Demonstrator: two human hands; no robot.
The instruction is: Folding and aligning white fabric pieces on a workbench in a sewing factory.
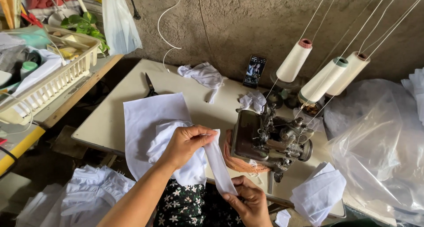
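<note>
Two hands (pixel 187 143) (pixel 247 198) on soft white cloth strip (pixel 218 165)

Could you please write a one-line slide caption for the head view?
Left hand and right hand hold a white fabric strip taut beside a sewing machine on a table.

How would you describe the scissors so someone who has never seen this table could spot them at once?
Start at the pale work table and go to its far left edge, away from the sewing machine. The scissors lie there, just beyond the top edge of the flat white cloth. They are the only dark, slim metal thing among white fabric pieces, well away from both hands.
</note>
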